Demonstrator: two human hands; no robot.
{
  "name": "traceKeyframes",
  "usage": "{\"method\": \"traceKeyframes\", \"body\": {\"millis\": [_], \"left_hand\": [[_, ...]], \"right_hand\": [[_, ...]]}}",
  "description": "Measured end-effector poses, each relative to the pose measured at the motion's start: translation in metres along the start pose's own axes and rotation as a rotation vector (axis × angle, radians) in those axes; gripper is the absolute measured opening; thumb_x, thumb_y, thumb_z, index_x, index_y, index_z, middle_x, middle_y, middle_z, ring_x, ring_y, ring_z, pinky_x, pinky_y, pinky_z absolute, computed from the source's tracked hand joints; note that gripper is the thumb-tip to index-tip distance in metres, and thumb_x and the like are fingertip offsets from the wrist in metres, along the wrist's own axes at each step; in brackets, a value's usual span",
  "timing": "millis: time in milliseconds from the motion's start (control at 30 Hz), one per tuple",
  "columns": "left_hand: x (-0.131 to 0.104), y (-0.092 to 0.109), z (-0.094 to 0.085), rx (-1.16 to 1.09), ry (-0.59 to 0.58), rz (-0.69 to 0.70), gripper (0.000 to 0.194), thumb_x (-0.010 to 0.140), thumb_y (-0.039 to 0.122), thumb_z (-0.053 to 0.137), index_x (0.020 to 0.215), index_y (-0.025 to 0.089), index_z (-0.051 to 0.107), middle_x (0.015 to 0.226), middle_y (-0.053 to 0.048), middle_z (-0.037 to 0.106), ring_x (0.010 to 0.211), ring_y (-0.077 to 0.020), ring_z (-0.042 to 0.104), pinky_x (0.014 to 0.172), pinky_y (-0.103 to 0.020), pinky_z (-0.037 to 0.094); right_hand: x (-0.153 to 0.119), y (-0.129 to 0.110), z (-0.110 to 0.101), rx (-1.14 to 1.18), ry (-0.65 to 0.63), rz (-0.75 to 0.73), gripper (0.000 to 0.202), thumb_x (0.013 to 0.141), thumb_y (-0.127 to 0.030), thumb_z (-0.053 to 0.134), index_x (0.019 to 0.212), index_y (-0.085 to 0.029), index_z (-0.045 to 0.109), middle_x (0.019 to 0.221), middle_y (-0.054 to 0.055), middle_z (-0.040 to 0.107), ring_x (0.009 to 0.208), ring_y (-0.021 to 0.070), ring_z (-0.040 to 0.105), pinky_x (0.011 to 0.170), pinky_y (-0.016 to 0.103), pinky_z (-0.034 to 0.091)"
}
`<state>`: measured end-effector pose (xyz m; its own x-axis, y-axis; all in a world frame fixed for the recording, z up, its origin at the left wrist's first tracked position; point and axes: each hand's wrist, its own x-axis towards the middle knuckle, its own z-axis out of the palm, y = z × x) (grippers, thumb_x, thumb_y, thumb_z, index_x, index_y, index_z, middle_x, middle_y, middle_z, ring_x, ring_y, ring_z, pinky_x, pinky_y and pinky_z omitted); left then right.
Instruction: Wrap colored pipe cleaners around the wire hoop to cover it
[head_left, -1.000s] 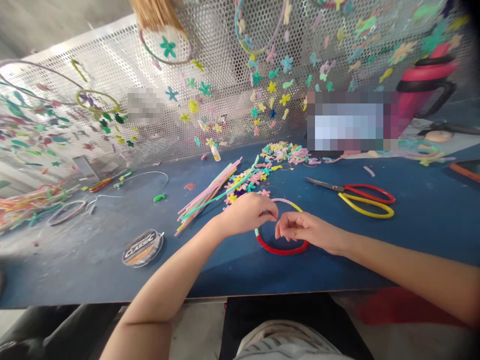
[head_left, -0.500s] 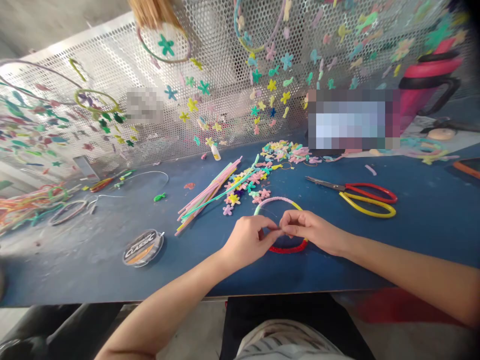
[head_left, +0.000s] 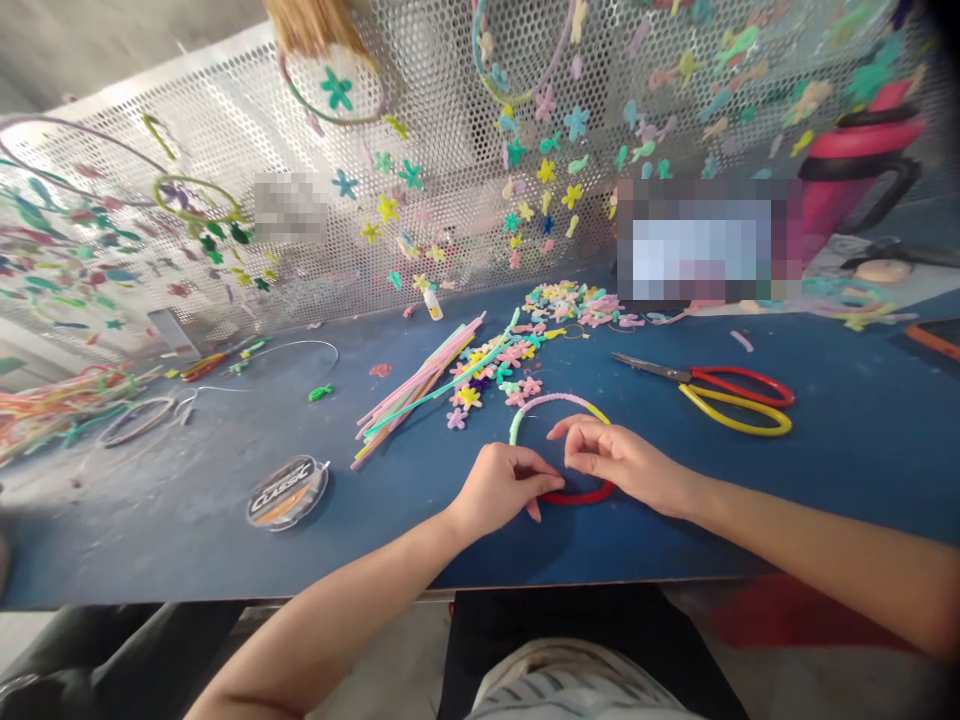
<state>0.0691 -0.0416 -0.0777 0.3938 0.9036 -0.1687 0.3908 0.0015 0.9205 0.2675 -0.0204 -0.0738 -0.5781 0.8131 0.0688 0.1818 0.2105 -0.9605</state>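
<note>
Left hand [head_left: 499, 490] lowered away from right hand [head_left: 630, 462], pinched at multicoloured ring [head_left: 577, 498], right one loosely curled, any hold unclear

Soft, bright light; glare on perforated panel [head_left: 439, 105]; faint shadow on tabletop [head_left: 405, 510]; upper right corner blurred.

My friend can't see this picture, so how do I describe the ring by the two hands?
Start at the blue table and find the scissors with red and yellow handles. Left of them, a colourful ring shows partly behind the left hand and right hand. Unlike the greyish ring farther left, it has bright red along its near side, with mint, pink and yellow elsewhere.
</note>
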Motion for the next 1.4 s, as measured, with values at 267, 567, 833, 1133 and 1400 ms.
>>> {"method": "traceKeyframes", "body": {"millis": [267,567,833,1133,1400], "left_hand": [[0.002,0.008,0.001,-0.399,0.045,-0.075,0.027,0.072,0.037,0.065,0.080,0.011,0.064,0.079,-0.008,0.067,0.042,-0.0019,0.044,0.037,-0.014,0.025],[0.005,0.011,0.003,-0.249,0.002,-0.042,0.031,0.074,0.038,0.062,0.088,0.010,0.066,0.069,-0.005,0.064,0.045,-0.0054,0.050,0.039,-0.015,0.035],[0.005,0.019,0.006,-0.201,-0.090,0.025,0.028,0.077,0.036,0.060,0.086,0.011,0.068,0.068,-0.005,0.064,0.049,-0.0072,0.054,0.043,-0.016,0.043],[0.008,0.012,0.006,-0.471,-0.002,-0.081,0.027,0.070,0.034,0.067,0.077,0.008,0.067,0.062,-0.004,0.063,0.048,-0.0069,0.054,0.043,-0.015,0.041],[0.008,0.005,0.001,-0.536,0.053,-0.171,0.024,0.068,0.030,0.067,0.079,0.008,0.067,0.059,-0.004,0.063,0.044,-0.0079,0.055,0.040,-0.016,0.041]], "right_hand": [[-0.002,0.000,-0.004,-0.119,0.116,-0.108,0.017,0.085,-0.030,0.050,0.074,-0.018,0.055,0.107,0.008,0.051,0.112,0.0208,0.044,0.090,0.033,0.036],[-0.002,-0.004,-0.001,-0.115,0.090,-0.154,0.014,0.087,-0.028,0.045,0.078,-0.020,0.051,0.113,0.008,0.049,0.105,0.0203,0.048,0.074,0.029,0.045],[0.002,-0.007,0.001,-0.082,0.055,-0.155,0.013,0.088,-0.023,0.043,0.078,-0.018,0.049,0.105,0.007,0.053,0.075,0.0122,0.054,0.066,0.026,0.046],[-0.002,-0.005,0.002,-0.218,0.037,-0.070,0.021,0.091,-0.035,0.037,0.106,-0.021,0.042,0.077,0.000,0.060,0.061,0.0118,0.055,0.058,0.024,0.043],[-0.001,-0.002,0.009,-0.600,0.090,-0.175,0.027,0.080,-0.026,0.051,0.106,-0.022,0.044,0.063,-0.004,0.043,0.056,0.0109,0.044,0.054,0.022,0.035]]}}
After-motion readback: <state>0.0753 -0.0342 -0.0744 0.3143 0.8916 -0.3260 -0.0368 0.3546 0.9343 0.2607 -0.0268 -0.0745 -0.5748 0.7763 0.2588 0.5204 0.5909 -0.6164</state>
